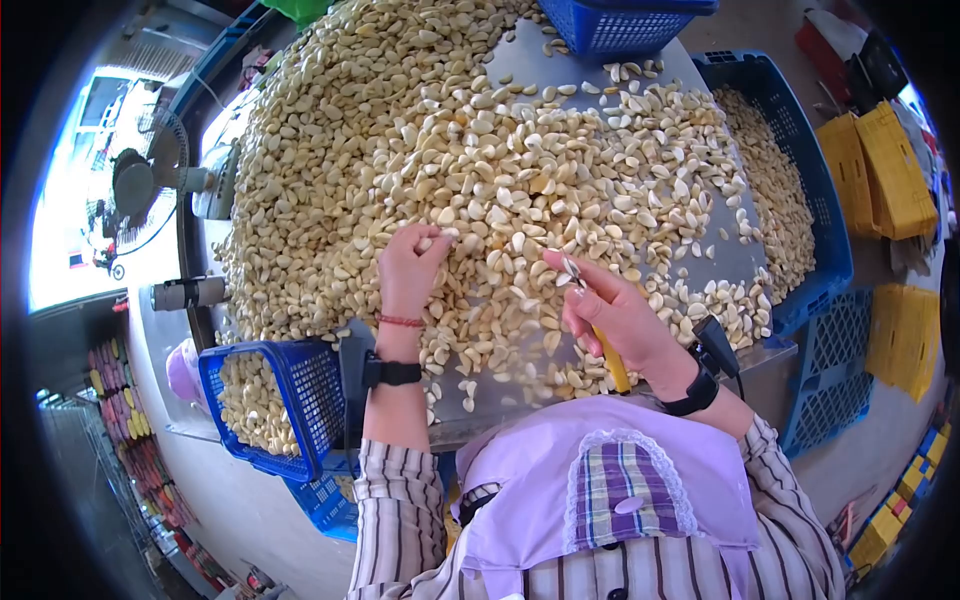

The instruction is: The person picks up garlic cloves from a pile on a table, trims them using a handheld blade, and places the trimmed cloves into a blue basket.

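Peeled garlic cloves (330, 170) are heaped over a metal table (535, 65). My left hand (408, 272), with a red bracelet at the wrist, is closed over the pile, and a pale garlic clove (448, 234) shows at its fingertips. To the right, my right hand (625, 325) is wrapped around a small knife (612, 362) with a yellow handle. Its short metal tip pokes out by the thumb and index finger, above the scattered cloves. The two hands are apart.
A blue basket (325, 400) of cloves stands at the table's left front. Another blue basket (625, 30) sits at the back, and a large blue crate (840, 265) full of cloves is on the right. A fan (135, 185) stands at left; yellow crates (900, 340) are at right.
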`<state>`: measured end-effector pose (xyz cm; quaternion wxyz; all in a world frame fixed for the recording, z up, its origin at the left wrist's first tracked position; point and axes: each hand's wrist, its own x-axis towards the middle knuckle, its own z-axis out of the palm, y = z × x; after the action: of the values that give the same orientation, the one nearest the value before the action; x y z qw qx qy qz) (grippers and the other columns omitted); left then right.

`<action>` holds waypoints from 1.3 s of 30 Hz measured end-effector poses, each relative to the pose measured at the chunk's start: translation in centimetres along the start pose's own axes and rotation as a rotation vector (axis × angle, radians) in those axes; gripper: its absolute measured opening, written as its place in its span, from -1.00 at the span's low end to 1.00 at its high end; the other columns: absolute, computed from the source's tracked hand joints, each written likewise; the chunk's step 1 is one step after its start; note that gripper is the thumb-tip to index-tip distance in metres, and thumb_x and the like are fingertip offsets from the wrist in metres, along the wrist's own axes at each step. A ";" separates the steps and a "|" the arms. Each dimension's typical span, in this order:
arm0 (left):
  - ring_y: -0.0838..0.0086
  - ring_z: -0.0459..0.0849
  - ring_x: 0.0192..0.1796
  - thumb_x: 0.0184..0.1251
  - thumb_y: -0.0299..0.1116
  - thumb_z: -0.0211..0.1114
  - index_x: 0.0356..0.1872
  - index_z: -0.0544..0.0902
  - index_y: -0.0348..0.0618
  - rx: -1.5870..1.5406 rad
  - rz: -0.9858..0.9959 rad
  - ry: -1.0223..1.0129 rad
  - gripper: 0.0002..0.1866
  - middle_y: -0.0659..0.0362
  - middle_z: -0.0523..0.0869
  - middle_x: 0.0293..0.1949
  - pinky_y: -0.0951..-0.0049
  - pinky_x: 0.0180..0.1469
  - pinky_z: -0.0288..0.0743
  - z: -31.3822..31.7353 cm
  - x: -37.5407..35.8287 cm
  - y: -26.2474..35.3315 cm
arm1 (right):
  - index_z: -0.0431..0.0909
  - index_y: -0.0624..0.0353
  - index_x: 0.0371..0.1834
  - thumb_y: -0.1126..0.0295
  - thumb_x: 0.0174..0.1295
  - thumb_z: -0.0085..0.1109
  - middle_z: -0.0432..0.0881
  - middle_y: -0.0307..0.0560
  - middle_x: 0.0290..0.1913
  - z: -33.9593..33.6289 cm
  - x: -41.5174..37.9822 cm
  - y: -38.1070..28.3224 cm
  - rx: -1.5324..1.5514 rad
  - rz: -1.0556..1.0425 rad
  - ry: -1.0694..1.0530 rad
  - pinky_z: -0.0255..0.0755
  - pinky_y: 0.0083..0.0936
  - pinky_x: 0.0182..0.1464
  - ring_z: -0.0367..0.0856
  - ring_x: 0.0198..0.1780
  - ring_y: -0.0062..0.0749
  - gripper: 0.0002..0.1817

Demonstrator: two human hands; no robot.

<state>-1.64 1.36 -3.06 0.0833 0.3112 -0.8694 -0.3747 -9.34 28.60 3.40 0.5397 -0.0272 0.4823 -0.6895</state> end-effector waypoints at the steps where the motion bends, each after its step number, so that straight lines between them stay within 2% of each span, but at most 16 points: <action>1: 0.51 0.57 -0.41 0.10 -0.36 0.40 -0.23 0.70 -0.23 0.000 0.005 -0.010 -0.77 0.16 0.69 -0.31 0.54 -0.33 0.43 -0.3 -0.6 0.9 | 0.25 -0.02 0.41 0.22 0.36 0.07 0.46 -0.33 -0.50 -0.2 -0.1 -0.1 -0.064 -0.015 0.003 0.25 -0.79 -0.60 0.32 -0.65 -0.78 -0.45; 3: 0.56 0.56 -0.39 0.13 -0.43 0.39 -0.28 0.69 -0.26 -0.363 -0.109 -0.145 -0.84 0.17 0.70 -0.30 0.58 -0.33 0.42 -0.5 -2.6 2.5 | 0.25 -0.02 0.41 0.23 0.35 0.09 0.47 -0.32 -0.47 0.0 -0.5 -0.1 -0.121 -0.022 0.016 0.27 -0.79 -0.60 0.36 -0.60 -0.79 -0.44; 6: 0.63 0.56 -0.38 0.16 -0.49 0.36 -0.31 0.68 -0.26 -0.357 0.072 -0.123 -0.90 0.21 0.70 -0.36 0.66 -0.35 0.39 0.3 -4.9 3.5 | 0.17 0.08 0.44 0.19 0.29 0.16 0.59 -0.16 -0.15 1.1 -0.5 -0.1 -0.451 -0.172 0.059 0.43 -0.69 -0.34 0.44 -0.39 -0.69 -0.32; 11: 0.63 0.55 -0.36 0.18 -0.60 0.27 -0.35 0.64 -0.28 -0.447 0.259 -0.134 -0.96 0.20 0.66 -0.37 0.64 -0.35 0.42 0.6 -7.1 6.1 | 0.13 0.14 0.45 0.12 0.27 0.18 0.60 -0.09 -0.09 1.5 -0.5 -0.4 -0.625 -0.209 0.013 0.43 -0.65 -0.28 0.46 -0.38 -0.67 -0.26; 12: 0.64 0.51 -0.44 0.23 -0.58 0.21 -0.31 0.63 -0.28 -0.629 0.017 -0.124 -0.94 0.22 0.62 -0.42 0.65 -0.45 0.36 0.7 -7.4 6.5 | 0.11 0.15 0.45 0.12 0.27 0.18 0.60 -0.07 -0.10 1.5 -0.5 -0.6 -0.585 -0.185 0.022 0.42 -0.65 -0.30 0.47 -0.39 -0.67 -0.25; 16: 0.70 0.41 -0.54 0.31 -0.52 0.17 -0.24 0.62 -0.27 -0.653 -0.029 0.109 -0.90 0.28 0.57 -0.48 0.68 -0.53 0.28 -1.1 -6.3 2.6 | 0.11 0.11 0.46 0.16 0.29 0.17 0.58 -0.19 -0.33 0.1 -0.8 -1.3 -0.402 -0.142 0.171 0.35 -0.74 -0.48 0.43 -0.55 -0.73 -0.28; 18: 0.70 0.35 -0.56 0.36 -0.47 0.15 -0.09 0.62 -0.27 -1.110 -0.259 0.091 -0.82 0.31 0.53 -0.49 0.67 -0.55 0.26 -2.7 -5.2 2.2 | 0.12 0.10 0.45 0.18 0.30 0.17 0.55 -0.25 -0.41 -0.8 -0.7 -1.3 -0.314 -0.099 0.244 0.31 -0.77 -0.55 0.41 -0.59 -0.75 -0.30; 19: 0.70 0.35 -0.56 0.36 -0.47 0.15 -0.09 0.62 -0.27 -1.106 -0.259 0.095 -0.82 0.31 0.53 -0.49 0.67 -0.55 0.26 -2.9 -4.7 1.4 | 0.14 0.09 0.44 0.18 0.30 0.16 0.52 -0.27 -0.45 -1.4 -0.5 -0.9 -0.247 -0.125 0.258 0.29 -0.79 -0.59 0.39 -0.61 -0.77 -0.31; 21: 0.69 0.41 -0.50 0.38 -0.42 0.16 -0.02 0.62 -0.29 -0.286 -0.092 0.156 -0.76 0.31 0.54 -0.44 0.66 -0.50 0.29 -2.4 -3.7 0.0 | 0.16 0.08 0.44 0.18 0.30 0.16 0.49 -0.30 -0.49 -1.6 -0.3 -0.3 -0.182 -0.149 0.272 0.26 -0.81 -0.63 0.36 -0.64 -0.79 -0.33; 25: 0.40 0.55 -0.36 0.25 -0.30 0.30 -0.04 0.66 -0.25 0.170 0.235 0.095 -0.68 0.12 0.58 -0.39 0.47 -0.26 0.42 -0.9 -2.6 1.4 | 0.20 0.11 0.41 0.18 0.31 0.15 0.50 -0.29 -0.50 -0.3 -0.4 0.1 -0.237 -0.095 0.242 0.28 -0.79 -0.61 0.37 -0.64 -0.78 -0.36; 26: 0.23 0.57 -0.28 0.17 -0.30 0.33 -0.03 0.66 -0.19 0.309 0.154 0.080 -0.66 0.03 0.58 -0.33 0.34 -0.18 0.45 -0.7 -2.6 1.8 | 0.22 0.12 0.41 0.18 0.31 0.14 0.51 -0.29 -0.51 0.1 -0.4 0.0 -0.256 -0.085 0.225 0.28 -0.79 -0.61 0.36 -0.65 -0.77 -0.37; 29: 0.20 0.60 -0.24 0.18 -0.29 0.32 -0.06 0.68 -0.18 0.418 0.124 0.031 -0.68 0.04 0.59 -0.29 0.29 -0.15 0.46 -0.9 -2.2 0.3 | 0.23 0.13 0.40 0.18 0.31 0.16 0.52 -0.29 -0.50 -0.4 -0.8 -0.2 -0.279 -0.075 0.191 0.29 -0.78 -0.60 0.38 -0.60 -0.78 -0.37; 34: 0.25 0.63 -0.19 0.16 -0.38 0.32 -0.07 0.68 -0.19 0.329 0.178 0.025 -0.70 0.08 0.63 -0.28 0.30 -0.12 0.48 -0.3 -2.6 -0.5 | 0.27 0.13 0.38 0.17 0.28 0.19 0.53 -0.28 -0.50 -0.7 -0.1 0.9 -0.287 -0.080 0.262 0.32 -0.75 -0.57 0.42 -0.53 -0.75 -0.36; 36: 0.51 0.60 -0.39 0.19 -0.43 0.32 -0.09 0.68 -0.24 -0.006 0.271 0.100 -0.74 0.21 0.65 -0.40 0.48 -0.34 0.45 0.0 -2.8 -1.2 | 0.28 0.13 0.37 0.16 0.26 0.21 0.54 -0.25 -0.50 -0.5 0.2 1.3 -0.339 -0.118 0.274 0.34 -0.71 -0.54 0.44 -0.52 -0.71 -0.36; 37: 0.51 0.60 -0.39 0.19 -0.43 0.32 -0.09 0.68 -0.24 -0.012 0.272 0.095 -0.74 0.21 0.65 -0.40 0.48 -0.34 0.45 -0.2 -3.2 0.1 | 0.25 0.11 0.39 0.13 0.25 0.21 0.54 -0.20 -0.51 -0.8 0.5 2.0 -0.568 -0.300 0.243 0.36 -0.64 -0.50 0.46 -0.52 -0.64 -0.33; 39: 0.77 0.43 -0.55 0.22 -0.45 0.32 -0.09 0.68 -0.26 -0.394 -0.248 -0.072 -0.76 0.35 0.59 -0.51 0.70 -0.53 0.26 -0.8 -5.0 3.4 | 0.22 0.09 0.41 0.10 0.24 0.20 0.54 -0.14 -0.52 -0.4 0.2 1.9 -0.801 -0.477 0.212 0.38 -0.57 -0.46 0.48 -0.53 -0.56 -0.30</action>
<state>0.99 5.65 0.35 0.0646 0.3799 -0.7368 -0.5555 -8.23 28.76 1.75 0.2615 -0.2726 0.7427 -0.5529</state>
